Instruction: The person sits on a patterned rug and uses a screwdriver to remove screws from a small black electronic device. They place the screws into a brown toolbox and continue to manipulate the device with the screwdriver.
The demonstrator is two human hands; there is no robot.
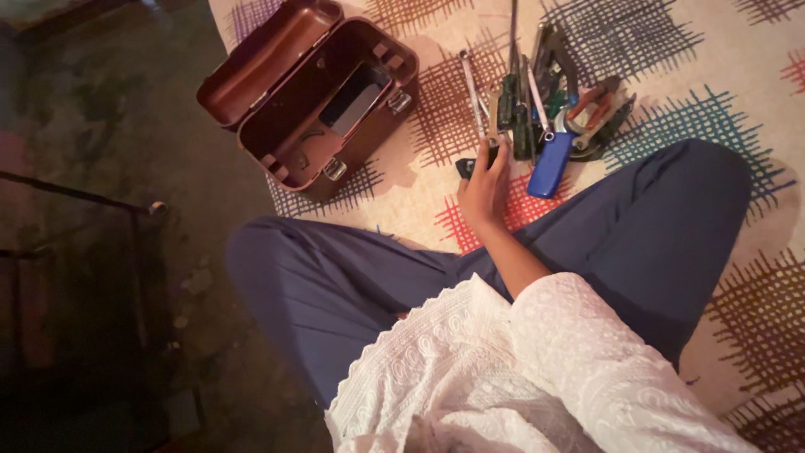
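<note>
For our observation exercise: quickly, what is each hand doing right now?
Left hand: not in view.
Right hand: reaching out over the rug, fingers closed on a small dark tool at the edge of the tool pile.

A home floor; patterned rug [688, 67], open brown toolbox [319, 101], scattered tools [537, 109].

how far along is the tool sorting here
Done: the brown toolbox lies open, nearly emptied, and the tools sit heaped on the mat. In hand: one hand, apparently the right, rests on a dark tool at the heap's edge. Left: the whole heap is outside the box.
</note>
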